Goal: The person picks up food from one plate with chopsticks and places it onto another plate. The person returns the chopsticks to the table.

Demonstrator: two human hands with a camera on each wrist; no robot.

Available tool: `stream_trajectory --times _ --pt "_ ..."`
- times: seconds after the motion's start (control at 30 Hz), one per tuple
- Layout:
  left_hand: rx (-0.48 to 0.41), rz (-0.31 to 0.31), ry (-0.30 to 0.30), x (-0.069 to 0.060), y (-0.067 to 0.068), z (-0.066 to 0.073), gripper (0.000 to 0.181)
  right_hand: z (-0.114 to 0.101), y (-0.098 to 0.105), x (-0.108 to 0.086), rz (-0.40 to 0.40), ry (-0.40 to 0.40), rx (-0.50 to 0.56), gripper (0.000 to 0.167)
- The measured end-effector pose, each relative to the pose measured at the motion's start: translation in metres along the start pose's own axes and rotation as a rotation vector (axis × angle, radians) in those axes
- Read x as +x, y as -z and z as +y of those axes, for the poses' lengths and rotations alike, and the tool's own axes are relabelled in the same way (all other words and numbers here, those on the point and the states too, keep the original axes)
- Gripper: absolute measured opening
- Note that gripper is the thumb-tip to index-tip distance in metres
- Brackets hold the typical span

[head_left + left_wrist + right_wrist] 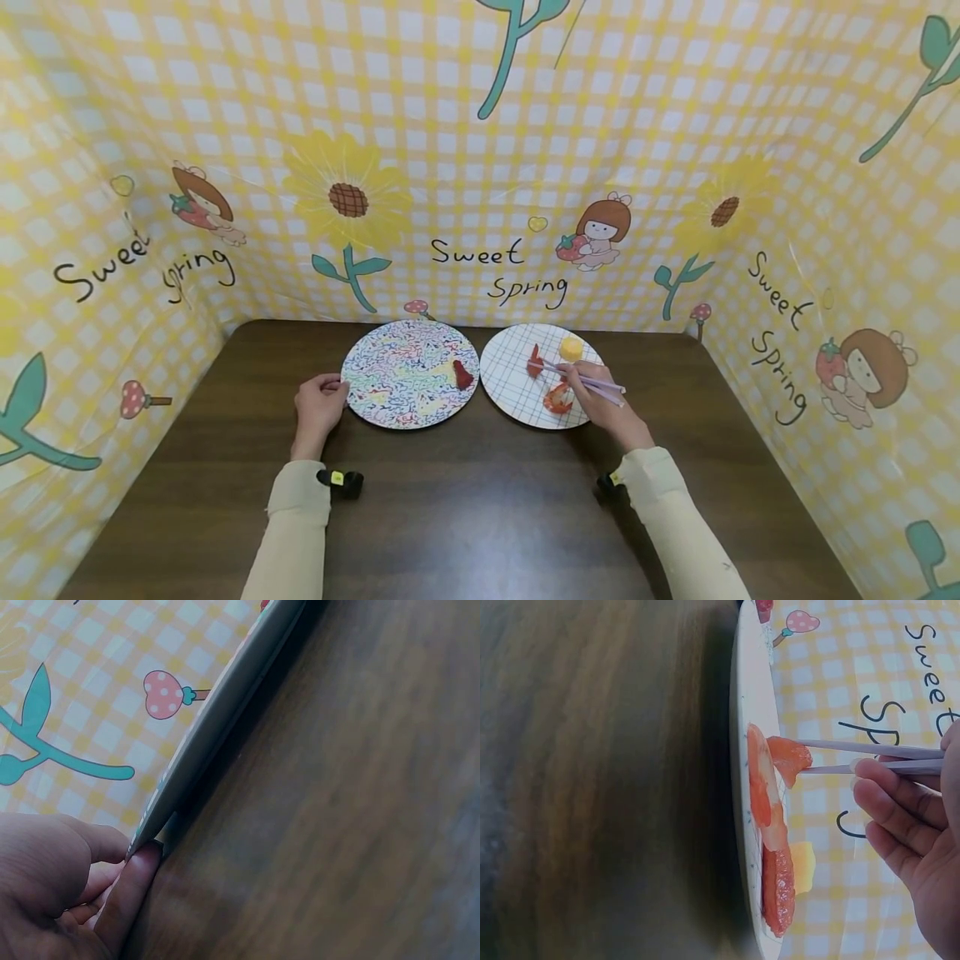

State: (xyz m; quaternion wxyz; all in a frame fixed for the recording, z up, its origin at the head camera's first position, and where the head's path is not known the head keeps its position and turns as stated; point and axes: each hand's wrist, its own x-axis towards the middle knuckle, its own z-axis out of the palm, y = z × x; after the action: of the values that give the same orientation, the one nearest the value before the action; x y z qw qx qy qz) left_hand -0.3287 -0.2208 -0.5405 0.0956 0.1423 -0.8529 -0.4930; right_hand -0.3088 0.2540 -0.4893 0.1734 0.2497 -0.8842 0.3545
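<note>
The right hand (600, 400) pinches a pair of pale purple chopsticks (870, 748), whose tips meet a red-orange food piece (789, 759) over the grid-patterned plate (506, 392), near a curled shrimp (558, 407) and a yellow piece (571, 348). The left hand (320, 408) pinches the outer rim of the squiggle-patterned plate (401, 400), which bears a dark red piece (462, 377). The red-orange piece looks light, smooth and probably slippery; whether it is soft cannot be told. Its narrow middle would likely give the tips the steadiest hold.
</note>
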Motion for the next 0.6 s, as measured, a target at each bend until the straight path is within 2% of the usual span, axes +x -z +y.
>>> stream_trajectory --times 0.23,0.47,0.6 --pt "-0.004 0.004 0.000 0.0007 -0.0004 -0.0004 0.035 0.0006 -0.0008 0.0046 -0.021 -0.022 0.005 0.037" --pt "-0.001 0.015 -0.017 0.0012 -0.0005 -0.0014 0.034 0.0033 0.0011 0.0055 -0.097 -0.141 0.005 0.043" --pt "-0.002 0.016 -0.027 0.0017 -0.0004 -0.0018 0.034 0.0003 0.0078 0.0069 -0.167 -0.204 0.045 0.042"
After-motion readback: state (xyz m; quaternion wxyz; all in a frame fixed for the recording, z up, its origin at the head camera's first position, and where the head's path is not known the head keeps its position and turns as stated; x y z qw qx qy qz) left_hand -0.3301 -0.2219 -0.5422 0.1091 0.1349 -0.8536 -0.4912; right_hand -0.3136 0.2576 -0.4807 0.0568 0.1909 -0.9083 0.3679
